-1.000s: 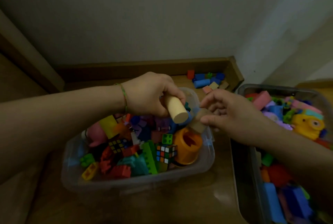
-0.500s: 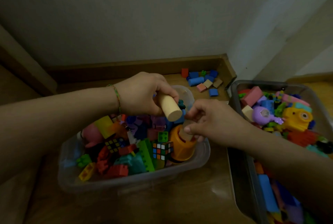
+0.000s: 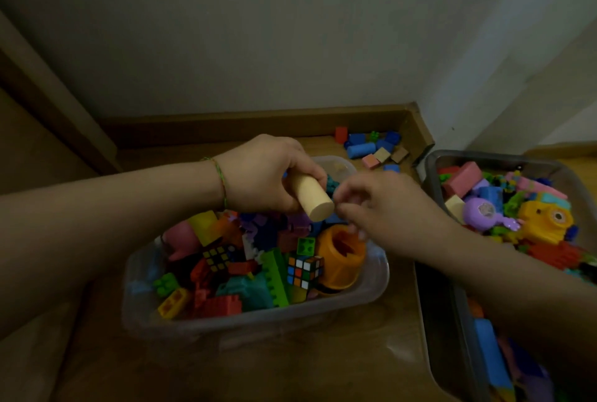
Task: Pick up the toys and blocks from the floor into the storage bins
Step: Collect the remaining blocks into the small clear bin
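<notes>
The wooden cylinder (image 3: pixel 311 198) is in the person's L hand (image 3: pixel 265 175), fingers & thumb wrapped round its far end, flat face toward the camera, held above the back of the clear bin (image 3: pixel 258 321). R hand (image 3: pixel 384 207) is just beside that face, over the orange cup (image 3: pixel 342 259) in the same bin; fingers curled, can't tell if it holds anything. Grey bin (image 3: pixel 433 169) stands to the right, full of toys. Loose blocks (image 3: pixel 371 149) lie on the floor in the corner behind both bins.
</notes>
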